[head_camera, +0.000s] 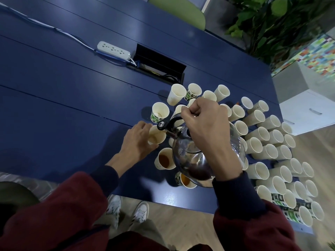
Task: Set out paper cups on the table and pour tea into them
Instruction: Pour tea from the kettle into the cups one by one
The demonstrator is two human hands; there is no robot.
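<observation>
My right hand (203, 122) grips the handle of a shiny steel kettle (197, 156), tilted with its spout (169, 133) over a paper cup (155, 135). My left hand (138, 140) holds that cup by its side; a little pale liquid shows in its bottom. Two cups near the table's front edge hold brown tea: one (164, 159) just below the held cup, and a green-printed one (184, 180) partly under the kettle. Several empty paper cups (261, 134) stand packed together to the right and behind the kettle.
The blue table (72, 91) stretches to the left and back. A white power strip (113, 50) with its cable lies at the back left, next to an open black cable box (159, 64). A white cabinet (308, 111) and plants (272, 24) stand at the right.
</observation>
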